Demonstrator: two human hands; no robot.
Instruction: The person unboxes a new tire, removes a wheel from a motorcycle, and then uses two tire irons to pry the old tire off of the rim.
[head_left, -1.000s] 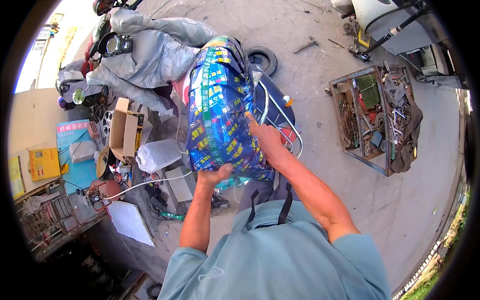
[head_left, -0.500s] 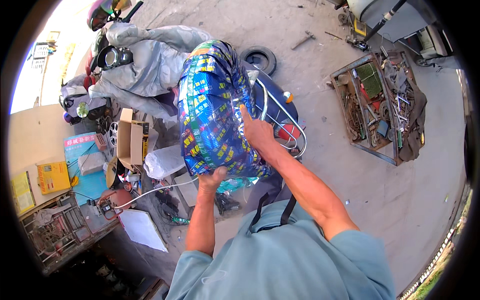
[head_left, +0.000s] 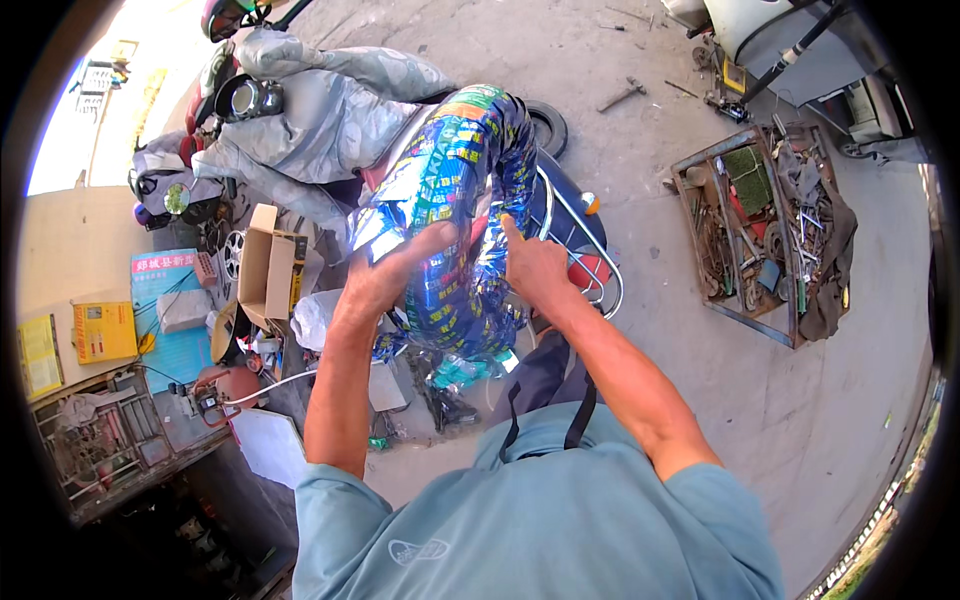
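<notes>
Left hand [head_left: 380, 280], thumb spread, fingers hidden, grip unclear, was at the left of the blue bundle [head_left: 450, 290], right of the carton [head_left: 282, 278]; right hand [head_left: 540, 270] pointed its index finger against it.

concrete floor [head_left: 660, 370] bears hammer [head_left: 623, 94], black tyre [head_left: 561, 131], tool crate [head_left: 750, 325]

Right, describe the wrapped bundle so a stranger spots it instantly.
Above the big blue-green shirt, find the left hand and right hand. Right at them is the wrapped bundle, a thick ring. It is shiny blue with yellow print, unlike the bare black tyre behind it.
</notes>
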